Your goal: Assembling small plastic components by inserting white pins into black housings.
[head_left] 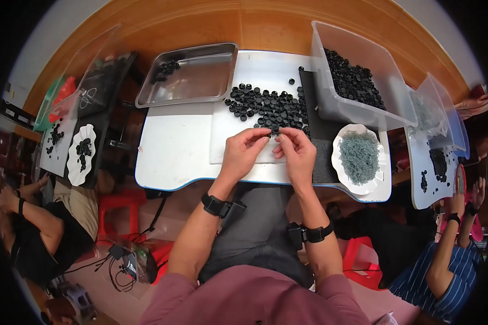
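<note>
Over the white table (173,143), my left hand (243,153) and my right hand (297,155) meet with thumbs and forefingers pinched. Between the fingertips is a small black round part (274,133), mostly covered by the fingers; both hands appear to grip it. Just beyond them spreads a loose heap of similar black cap-like round parts (271,108), partly on a white board (219,146). To the right of my hands, a white scalloped dish (383,162) holds a pile of thin grey-green strands or small pieces (359,157), too fine to make out singly.
A metal tray (206,76) with a few black parts stands at the far left. A clear plastic bin (358,108) full of black parts rests on a dark mat (322,157) at the right. Co-workers sit on both sides; a red stool (119,203) stands at left.
</note>
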The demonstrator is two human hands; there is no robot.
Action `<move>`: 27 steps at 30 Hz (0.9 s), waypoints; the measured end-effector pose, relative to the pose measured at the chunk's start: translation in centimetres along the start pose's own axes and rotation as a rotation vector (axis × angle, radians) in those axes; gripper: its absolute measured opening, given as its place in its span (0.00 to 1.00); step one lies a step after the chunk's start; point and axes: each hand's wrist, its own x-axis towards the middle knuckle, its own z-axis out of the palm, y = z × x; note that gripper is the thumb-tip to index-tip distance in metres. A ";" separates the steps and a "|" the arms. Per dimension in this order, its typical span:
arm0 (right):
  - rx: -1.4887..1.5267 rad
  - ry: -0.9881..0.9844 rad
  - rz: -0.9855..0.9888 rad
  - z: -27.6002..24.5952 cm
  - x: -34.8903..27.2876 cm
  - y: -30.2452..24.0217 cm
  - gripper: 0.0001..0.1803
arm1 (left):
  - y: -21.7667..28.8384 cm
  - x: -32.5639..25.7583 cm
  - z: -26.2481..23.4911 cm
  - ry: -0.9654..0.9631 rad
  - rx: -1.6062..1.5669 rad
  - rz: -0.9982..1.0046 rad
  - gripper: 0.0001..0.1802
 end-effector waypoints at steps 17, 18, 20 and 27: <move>-0.184 -0.066 -0.034 0.1 0.2 0.6 0.07 | 0.1 0.0 -0.2 0.020 0.043 -0.003 0.12; -0.163 -0.070 -0.005 0.2 0.0 0.5 0.07 | 0.4 -0.1 -0.3 0.023 0.041 -0.013 0.12; -0.109 -0.029 -0.016 0.4 0.0 0.4 0.06 | 0.1 -0.1 -0.1 0.022 0.024 0.019 0.12; -0.118 -0.010 -0.025 -0.2 0.1 0.8 0.05 | 0.0 0.0 0.1 0.001 0.012 0.050 0.12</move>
